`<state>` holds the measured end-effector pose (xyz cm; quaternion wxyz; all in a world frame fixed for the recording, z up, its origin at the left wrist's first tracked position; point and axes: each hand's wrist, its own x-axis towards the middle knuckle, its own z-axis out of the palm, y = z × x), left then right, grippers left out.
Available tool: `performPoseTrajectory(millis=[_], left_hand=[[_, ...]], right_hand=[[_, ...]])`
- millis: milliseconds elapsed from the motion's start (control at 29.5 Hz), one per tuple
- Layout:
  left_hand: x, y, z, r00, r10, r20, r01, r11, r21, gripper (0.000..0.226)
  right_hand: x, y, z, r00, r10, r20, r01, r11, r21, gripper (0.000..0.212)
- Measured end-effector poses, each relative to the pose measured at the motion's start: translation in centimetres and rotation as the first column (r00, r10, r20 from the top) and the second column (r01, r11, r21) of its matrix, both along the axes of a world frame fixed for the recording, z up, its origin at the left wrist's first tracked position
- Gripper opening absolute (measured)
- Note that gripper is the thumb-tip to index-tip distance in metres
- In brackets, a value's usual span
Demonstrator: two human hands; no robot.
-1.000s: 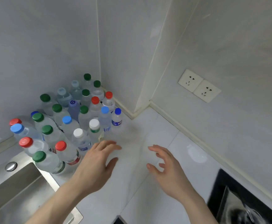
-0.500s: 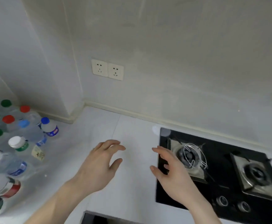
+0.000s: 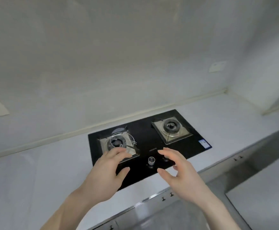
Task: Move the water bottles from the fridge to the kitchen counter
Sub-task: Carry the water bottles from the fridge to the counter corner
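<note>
Hands empty above hob [image 3: 196, 128]: left hand [image 3: 105, 173] and right hand [image 3: 181, 171] with fingers apart, loosely curved, holding nothing, likely between bottle trips; no bottles visible

**Counter in view, white and glossy**

You saw the kitchen counter [image 3: 35, 171] as a pale, glossy slab spanning from 9 o'clock toward 3 o'clock, its metal-trimmed front edge slanting through 5 o'clock. No water bottles or fridge appeared in your view.
</note>
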<state>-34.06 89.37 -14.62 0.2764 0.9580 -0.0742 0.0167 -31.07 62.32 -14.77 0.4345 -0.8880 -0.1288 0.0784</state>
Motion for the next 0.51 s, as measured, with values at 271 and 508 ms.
performPoseTrajectory(millis=[271, 508], left_hand=[[5.2, -17.1, 2.9, 0.922, -0.382, 0.060, 0.380, 0.924, 0.039, 0.038], [9.5, -29.6, 4.1, 0.748, -0.658, 0.087, 0.659, 0.752, 0.022, 0.038]], right_hand=[[-5.3, -16.8, 2.0, 0.913, -0.397, 0.087, 0.400, 0.916, -0.013, 0.049], [-8.6, -26.4, 3.0, 0.739, -0.659, 0.141, 0.667, 0.745, -0.014, 0.048]])
